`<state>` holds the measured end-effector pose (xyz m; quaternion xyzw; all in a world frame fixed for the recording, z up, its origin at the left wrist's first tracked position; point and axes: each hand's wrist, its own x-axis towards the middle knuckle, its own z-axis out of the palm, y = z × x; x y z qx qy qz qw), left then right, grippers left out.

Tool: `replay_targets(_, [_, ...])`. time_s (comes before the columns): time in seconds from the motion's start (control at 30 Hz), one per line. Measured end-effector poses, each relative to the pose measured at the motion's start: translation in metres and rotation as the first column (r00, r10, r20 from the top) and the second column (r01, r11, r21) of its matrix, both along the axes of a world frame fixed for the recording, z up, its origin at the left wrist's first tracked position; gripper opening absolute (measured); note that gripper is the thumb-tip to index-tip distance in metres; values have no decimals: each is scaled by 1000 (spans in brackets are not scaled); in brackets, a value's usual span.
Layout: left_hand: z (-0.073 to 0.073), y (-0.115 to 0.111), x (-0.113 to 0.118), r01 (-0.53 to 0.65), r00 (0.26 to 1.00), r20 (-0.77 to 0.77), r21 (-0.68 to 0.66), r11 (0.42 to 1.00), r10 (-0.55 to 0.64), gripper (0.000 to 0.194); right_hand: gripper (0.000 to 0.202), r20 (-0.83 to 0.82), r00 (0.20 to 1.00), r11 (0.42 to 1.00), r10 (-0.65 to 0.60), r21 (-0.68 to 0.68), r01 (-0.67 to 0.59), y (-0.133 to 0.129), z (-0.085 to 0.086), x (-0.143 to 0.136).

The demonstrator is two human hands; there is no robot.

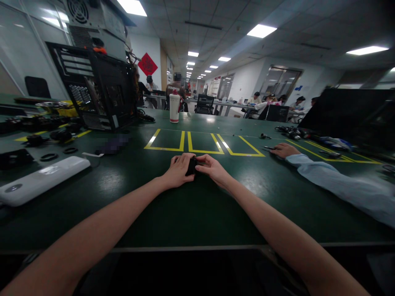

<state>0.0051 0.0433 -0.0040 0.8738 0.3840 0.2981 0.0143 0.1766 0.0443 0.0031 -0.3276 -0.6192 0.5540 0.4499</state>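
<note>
In the middle of the green table (pixel 197 213), my left hand (pixel 178 172) is wrapped around a small black block-like part (pixel 191 165). Its kind cannot be made out, since my fingers cover much of it. From the other side, my right hand (pixel 212 169) has its thumb and fingertips pinched together at the part's right face. Whether a smaller piece sits in that pinch is too small to tell. Both hands are close to the table surface, just in front of the yellow taped rectangles (pixel 205 153).
A co-worker's hand (pixel 284 150) in a light blue sleeve (pixel 327 174) reaches in from the right with a thin tool. At the left stand an open computer case (pixel 101 88) and a white elongated device (pixel 46 179). A white cup (pixel 174 107) stands at the back.
</note>
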Motion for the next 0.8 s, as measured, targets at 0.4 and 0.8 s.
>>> replay_targets(0.4, [1, 0, 1, 3, 1000, -1, -7, 1000, -3, 56, 30, -12, 997, 996, -79, -48, 79, 5, -5, -3])
replay_targets(0.8, [2, -1, 1, -4, 1000, -4, -17, 1000, 4, 56, 24, 57, 997, 997, -58, 60, 54, -2, -2, 0])
